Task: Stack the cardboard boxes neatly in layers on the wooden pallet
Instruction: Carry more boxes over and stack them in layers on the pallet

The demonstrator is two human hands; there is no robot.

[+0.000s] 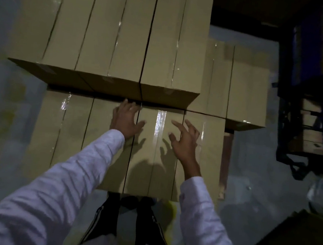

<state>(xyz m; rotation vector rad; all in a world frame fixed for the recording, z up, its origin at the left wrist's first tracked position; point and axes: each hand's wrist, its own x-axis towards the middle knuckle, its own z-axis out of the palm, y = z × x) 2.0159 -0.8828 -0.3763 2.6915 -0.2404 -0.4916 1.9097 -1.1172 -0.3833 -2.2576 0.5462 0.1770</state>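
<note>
Risk: the near row of cardboard boxes [72, 133] is sitting with narrow dark gaps between its boxes; in my judgement, if these are not closed, the next layer is going to sit unevenly and lean.
Cause: a push from one side only is likely to skew a box rather than slide it square against the upper layer of cardboard boxes [110, 28] standing just behind it.
Second risk: the glossy taped seam [160, 122] is looking slick, so a flat palm may slip when pushing.
Left hand [126, 119]: it is lying palm down on the top of the near row, fingers straight and spread, tips reaching the foot of the upper layer; it is holding nothing.
Right hand [184, 138]: it is open with fingers spread and slightly bent, gripping nothing; the shadow beneath suggests it is hovering just above the box top, though contact cannot be told.
Arms: both white sleeves are stretching forward over the near row.
Boxes: they are stacked on the wooden pallet [226, 158], of which only a strip is showing at the right edge.
Lower boxes [239, 80]: they are sitting to the right, below the upper layer.
</note>
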